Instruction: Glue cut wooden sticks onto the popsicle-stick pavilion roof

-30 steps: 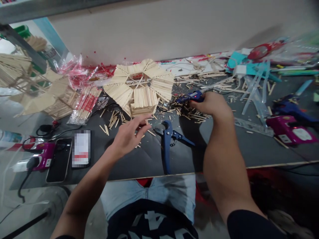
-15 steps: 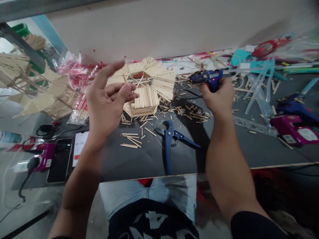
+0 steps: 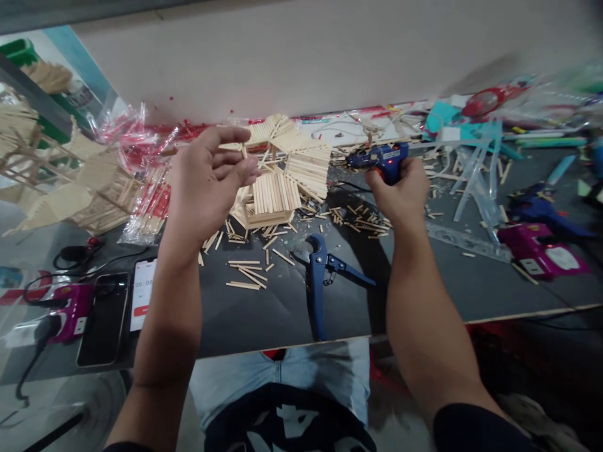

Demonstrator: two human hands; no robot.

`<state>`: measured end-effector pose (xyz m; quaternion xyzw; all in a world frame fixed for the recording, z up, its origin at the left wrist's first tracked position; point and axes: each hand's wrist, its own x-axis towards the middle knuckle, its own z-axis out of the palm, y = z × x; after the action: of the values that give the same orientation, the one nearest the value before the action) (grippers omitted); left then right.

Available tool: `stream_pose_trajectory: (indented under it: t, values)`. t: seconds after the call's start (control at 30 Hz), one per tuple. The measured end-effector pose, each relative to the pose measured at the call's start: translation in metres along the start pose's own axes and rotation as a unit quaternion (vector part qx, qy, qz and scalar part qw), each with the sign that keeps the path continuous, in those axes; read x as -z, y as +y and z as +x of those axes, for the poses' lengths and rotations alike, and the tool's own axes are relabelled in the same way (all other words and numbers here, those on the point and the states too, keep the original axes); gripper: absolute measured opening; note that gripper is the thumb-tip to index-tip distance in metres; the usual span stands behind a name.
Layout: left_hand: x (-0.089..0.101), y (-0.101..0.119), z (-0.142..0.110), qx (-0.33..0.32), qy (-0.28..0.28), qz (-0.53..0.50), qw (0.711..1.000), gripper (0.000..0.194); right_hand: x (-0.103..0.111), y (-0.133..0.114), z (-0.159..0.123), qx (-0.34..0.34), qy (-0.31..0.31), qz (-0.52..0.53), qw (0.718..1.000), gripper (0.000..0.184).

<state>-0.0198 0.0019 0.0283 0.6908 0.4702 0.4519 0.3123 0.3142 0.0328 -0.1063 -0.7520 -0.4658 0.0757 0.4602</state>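
Observation:
My left hand (image 3: 211, 172) is raised over the left side of a model built from small wooden sticks (image 3: 308, 166). A short wooden stick (image 3: 244, 150) is pinched between its thumb and fingers. Farther right, my right hand (image 3: 400, 188) is wrapped round a blue glue gun (image 3: 384, 160), whose nozzle points left toward the model. Part of the model is hidden behind my left hand. In front of the model lie loose cut sticks (image 3: 247, 274) and a blue pipe cutter (image 3: 320, 270) with its handles spread.
Two phones (image 3: 104, 319) lie left beside a magenta power block (image 3: 73, 311). Bagged red-and-wood sticks (image 3: 149, 204) and other stick models (image 3: 94, 169) stand behind them. At right are clear glue sticks (image 3: 475, 169), another magenta block (image 3: 541, 248) and a second blue glue gun (image 3: 541, 204).
My left index finger has bent down toward the stick. The glue gun in my right hand has shifted slightly left, and the whole view has moved a little.

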Motion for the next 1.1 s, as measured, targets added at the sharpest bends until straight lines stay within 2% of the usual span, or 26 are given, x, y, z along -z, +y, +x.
stream_pose_trajectory:
  t: [0.13, 0.23, 0.4, 0.57, 0.67, 0.87, 0.97, 1.1]
  values:
    - [0.005, -0.011, -0.001, -0.020, -0.047, 0.075, 0.996, 0.027, -0.002, 0.002, 0.000, -0.005, 0.002, -0.008, 1.000, 0.035]
    - [0.004, -0.015, 0.000, -0.059, -0.055, 0.155, 0.985, 0.025, -0.002, -0.002, -0.002, 0.000, 0.003, -0.015, 1.000, 0.035]
    - [0.000, -0.014, 0.000, -0.090, -0.077, 0.176, 0.977, 0.020, -0.003, -0.002, -0.003, 0.001, -0.008, -0.010, 1.000, 0.036]
    - [-0.005, -0.013, -0.001, -0.158, -0.125, 0.289, 0.936, 0.018, -0.003, 0.003, -0.002, 0.008, -0.012, -0.007, 1.000, 0.035]
    - [-0.008, -0.015, -0.001, -0.176, -0.148, 0.313, 0.921, 0.020, -0.004, 0.004, -0.002, 0.018, -0.002, 0.001, 1.000, 0.035]
    - [-0.009, -0.014, -0.001, -0.171, -0.148, 0.298, 0.927, 0.021, -0.004, 0.004, -0.001, 0.024, 0.005, 0.016, 1.000, 0.036]
    - [-0.007, -0.013, -0.001, -0.172, -0.134, 0.283, 0.934, 0.025, -0.004, 0.005, 0.000, 0.018, 0.002, 0.005, 1.000, 0.036]
    - [-0.004, -0.014, -0.002, -0.164, -0.108, 0.283, 0.939, 0.022, -0.003, 0.004, 0.000, 0.011, -0.001, -0.009, 1.000, 0.038]
